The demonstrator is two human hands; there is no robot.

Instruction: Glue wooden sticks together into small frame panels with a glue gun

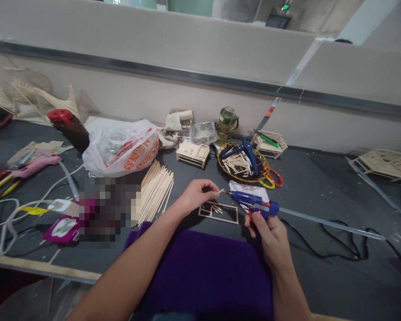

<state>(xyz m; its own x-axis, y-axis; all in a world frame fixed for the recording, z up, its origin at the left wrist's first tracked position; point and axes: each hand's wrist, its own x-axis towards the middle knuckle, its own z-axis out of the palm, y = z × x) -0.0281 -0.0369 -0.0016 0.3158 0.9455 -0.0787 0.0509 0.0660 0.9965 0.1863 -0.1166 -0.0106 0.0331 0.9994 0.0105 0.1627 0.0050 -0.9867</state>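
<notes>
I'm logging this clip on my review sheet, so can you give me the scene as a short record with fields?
setting: dark table against a grey wall
right hand: grips a blue glue gun
left hand: pinches a small stick at the gun's nozzle
below the hands: flat wooden frame lying on the table
nearby: pile of sticks, plastic bag

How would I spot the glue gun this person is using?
Look at the dark table, just beyond the purple cloth. The right hand grips a blue glue gun, its tip at a small stick in the left hand. The pink glue gun lies far left.
</notes>
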